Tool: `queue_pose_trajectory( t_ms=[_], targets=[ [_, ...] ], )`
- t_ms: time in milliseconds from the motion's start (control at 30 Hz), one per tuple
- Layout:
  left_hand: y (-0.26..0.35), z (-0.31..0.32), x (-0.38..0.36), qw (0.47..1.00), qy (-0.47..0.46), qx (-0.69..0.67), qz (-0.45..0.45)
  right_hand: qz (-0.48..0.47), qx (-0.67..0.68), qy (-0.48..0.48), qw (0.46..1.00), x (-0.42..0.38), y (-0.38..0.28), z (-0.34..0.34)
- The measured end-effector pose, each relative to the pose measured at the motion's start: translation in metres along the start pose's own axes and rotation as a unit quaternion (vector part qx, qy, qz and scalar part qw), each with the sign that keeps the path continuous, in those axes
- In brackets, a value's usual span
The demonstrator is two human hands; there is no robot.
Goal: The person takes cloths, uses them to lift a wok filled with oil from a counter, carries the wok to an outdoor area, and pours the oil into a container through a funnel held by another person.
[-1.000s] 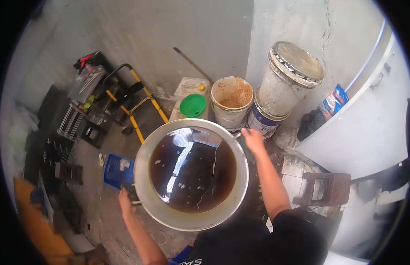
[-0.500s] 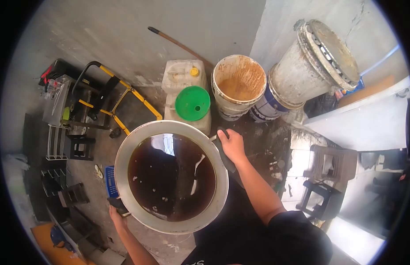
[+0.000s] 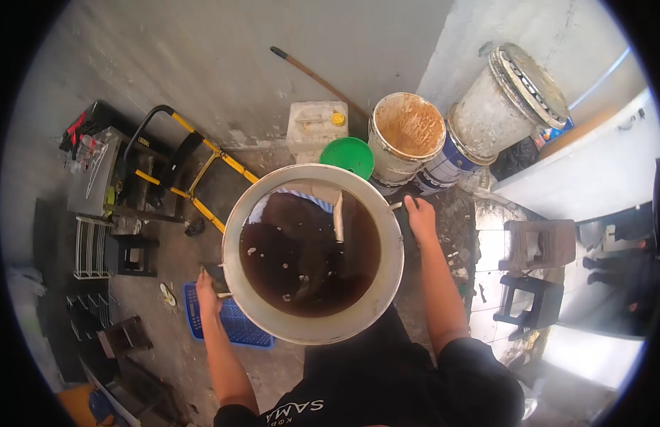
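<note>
A large round metal pot [image 3: 312,329] of dark brown liquid [image 3: 301,263] is held in front of my body. My left hand [image 3: 208,292] is closed round its left handle, with a dark pad between. On the other side, my right hand [image 3: 420,218] grips the right handle through a similar dark pad [image 3: 404,228]. Small pale bits and bright reflections show on the liquid. Just beyond the far rim is a green funnel [image 3: 349,155], partly covered by the pot. A blue plastic crate [image 3: 237,326] lies on the floor below my left hand.
Behind the funnel stands a whitish jerrycan [image 3: 312,124] with a yellow cap. Stained buckets [image 3: 408,132] line the wall, one lidded bucket [image 3: 504,99] stacked on another. A yellow-and-black folding frame [image 3: 191,160] is at left. Stools [image 3: 536,245] stand at right.
The pot and both hands have shifted right and upward in view. More of the blue crate shows, while the pot covers more of the funnel and jerrycan. Both grips stay closed.
</note>
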State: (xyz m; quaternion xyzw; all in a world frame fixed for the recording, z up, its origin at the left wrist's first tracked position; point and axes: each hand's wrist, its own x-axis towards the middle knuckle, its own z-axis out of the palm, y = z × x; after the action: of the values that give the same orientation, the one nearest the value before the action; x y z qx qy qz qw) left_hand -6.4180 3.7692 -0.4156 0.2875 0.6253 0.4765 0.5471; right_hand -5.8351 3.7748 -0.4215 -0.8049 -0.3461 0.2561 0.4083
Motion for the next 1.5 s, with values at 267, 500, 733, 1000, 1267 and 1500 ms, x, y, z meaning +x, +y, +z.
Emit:
queue_pose_trajectory(
  t_ms=[267, 500, 733, 1000, 1267, 1500],
  targets=[
    [0.016, 0.035, 0.051, 0.998, -0.061, 0.01, -0.008, 0.022, 0.004, 0.056, 0.998, 0.004, 0.018, -0.005],
    [0.022, 0.056, 0.077, 0.997, -0.071, 0.034, -0.005, 0.066, -0.026, 0.064, 0.995, 0.008, 0.031, -0.011],
    [0.033, 0.08, 0.086, 0.995, -0.1, 0.019, -0.017, 0.08, -0.029, 0.068, 0.994, 0.018, 0.035, -0.007],
    [0.03, 0.072, 0.105, 0.995, -0.086, 0.036, -0.018, 0.093, -0.026, 0.072, 0.993, 0.026, 0.039, 0.011],
    [0.039, 0.078, 0.111, 0.996, -0.067, 0.048, -0.014, 0.151, -0.023, -0.004, 0.988, 0.032, 0.022, 0.01],
    [0.039, 0.076, 0.122, 0.994, -0.082, 0.062, -0.023, 0.076, -0.031, 0.085, 0.993, 0.042, 0.054, 0.036]
  ],
)
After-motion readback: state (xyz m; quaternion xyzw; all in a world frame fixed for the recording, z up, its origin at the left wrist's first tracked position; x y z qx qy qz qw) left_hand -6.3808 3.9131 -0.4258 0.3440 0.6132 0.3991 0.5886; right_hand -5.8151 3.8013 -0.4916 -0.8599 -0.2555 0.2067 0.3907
